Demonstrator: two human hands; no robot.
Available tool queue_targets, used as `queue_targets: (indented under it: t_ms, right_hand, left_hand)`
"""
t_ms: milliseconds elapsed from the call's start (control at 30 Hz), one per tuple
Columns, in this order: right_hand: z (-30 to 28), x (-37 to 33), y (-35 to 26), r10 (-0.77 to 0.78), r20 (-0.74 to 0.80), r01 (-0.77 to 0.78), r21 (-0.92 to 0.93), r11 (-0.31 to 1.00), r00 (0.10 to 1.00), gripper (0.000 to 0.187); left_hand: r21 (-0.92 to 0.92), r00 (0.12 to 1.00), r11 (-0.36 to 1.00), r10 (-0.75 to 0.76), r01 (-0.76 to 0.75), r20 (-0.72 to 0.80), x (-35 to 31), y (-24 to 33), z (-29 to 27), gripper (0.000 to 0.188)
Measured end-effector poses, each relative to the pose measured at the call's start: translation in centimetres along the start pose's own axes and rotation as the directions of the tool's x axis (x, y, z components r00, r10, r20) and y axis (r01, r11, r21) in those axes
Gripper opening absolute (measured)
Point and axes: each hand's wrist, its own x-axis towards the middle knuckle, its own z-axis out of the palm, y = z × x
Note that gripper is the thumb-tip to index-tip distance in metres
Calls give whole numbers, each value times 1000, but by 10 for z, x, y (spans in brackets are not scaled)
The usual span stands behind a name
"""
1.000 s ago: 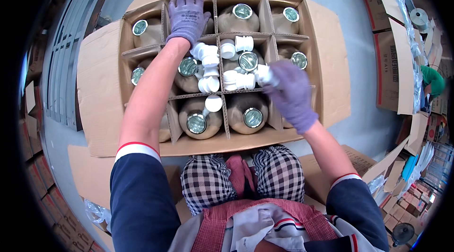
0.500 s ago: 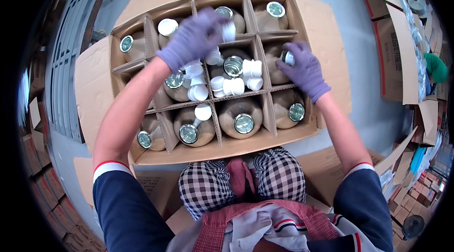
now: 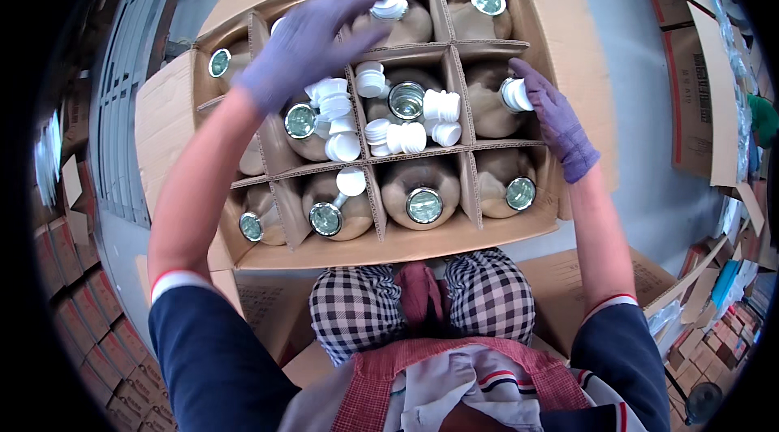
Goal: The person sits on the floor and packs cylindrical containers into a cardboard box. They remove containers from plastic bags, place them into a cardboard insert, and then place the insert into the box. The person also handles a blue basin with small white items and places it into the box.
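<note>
Big smoky-brown glass bottles, several of them, stand in a divided cardboard box (image 3: pixel 389 250), their round silvery mouths facing up. My left hand (image 3: pixel 304 47), in a purple glove and slightly blurred, hovers over the far left-middle compartments, fingers apart and nothing in them. Just right of its fingertips, a white ridged stopper (image 3: pixel 389 2) sits at the mouth of a far-row bottle. At the right side, my gloved right hand (image 3: pixel 560 124) curls against another white stopper (image 3: pixel 517 95) at a bottle's neck; its thumb is hidden. Loose white stoppers (image 3: pixel 406 137) lie on the middle bottles.
Cardboard dividers (image 3: pixel 464 99) separate the bottles, and the box flaps (image 3: pixel 580 83) are folded outward. One flat white cap (image 3: pixel 350 181) rests by a near-row bottle. Stacked cartons (image 3: pixel 690 99) stand at the right, with more cartons (image 3: pixel 89 326) at the left.
My left hand has let go of a white stopper at the far bottle and drawn back left. My right hand has shifted right, exposing the stopper at its bottle's neck. The view has shifted slightly.
</note>
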Motion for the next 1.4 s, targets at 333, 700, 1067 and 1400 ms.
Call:
queue_targets:
  t_ms: [333,700,1067,1400]
  right_hand:
    - [106,-1,-63,-357,620,648,-760,-53,698,42]
    - [38,103,-86,-617,172,362,-911,196,768,34]
    - [19,125,-16,-594,223,166,-975,-150,773,55]
    - [135,-13,-63,-160,464,482,-871,97,871,46]
  left_hand:
    - [447,851,729,-385,518,-358,-111,-143,-76,39]
    - [135,961,967,-187,217,-205,-81,-53,1,16]
    - [-231,757,853,-522,468,-393,-98,-33,65,37]
    - [193,943,926,-302,326,-144,-139,-10,37,43]
